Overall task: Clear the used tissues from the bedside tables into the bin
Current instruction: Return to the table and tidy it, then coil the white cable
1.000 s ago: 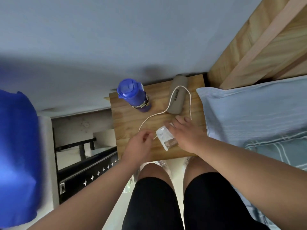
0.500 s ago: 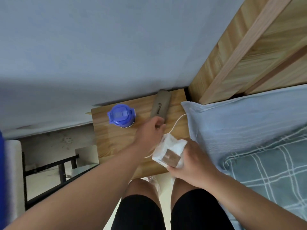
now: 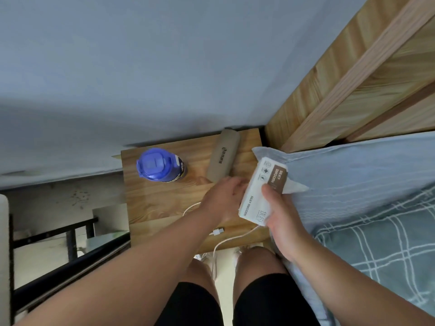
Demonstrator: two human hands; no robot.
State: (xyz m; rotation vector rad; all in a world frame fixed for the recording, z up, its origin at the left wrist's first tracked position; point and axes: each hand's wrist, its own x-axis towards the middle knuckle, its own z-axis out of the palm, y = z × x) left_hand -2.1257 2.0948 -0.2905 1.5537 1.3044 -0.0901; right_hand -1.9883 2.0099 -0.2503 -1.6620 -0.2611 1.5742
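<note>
A white and brown tissue pack is lifted above the right side of the wooden bedside table. My right hand grips it from below, thumb on its top face. A white tissue sticks out of the pack's right side. My left hand rests against the pack's left edge, fingers curled; whether it holds anything is hidden. No loose used tissue shows on the table. No bin is in view.
A blue-lidded bottle and a beige oblong case stand on the table's back half. A white charging cable trails over the front edge. The bed with a pale pillow and wooden headboard lies right; black railing lies left.
My right hand lifted the tissue pack off the table and turned it so its printed face shows. My left hand let the cable drop onto the table and moved to the pack.
</note>
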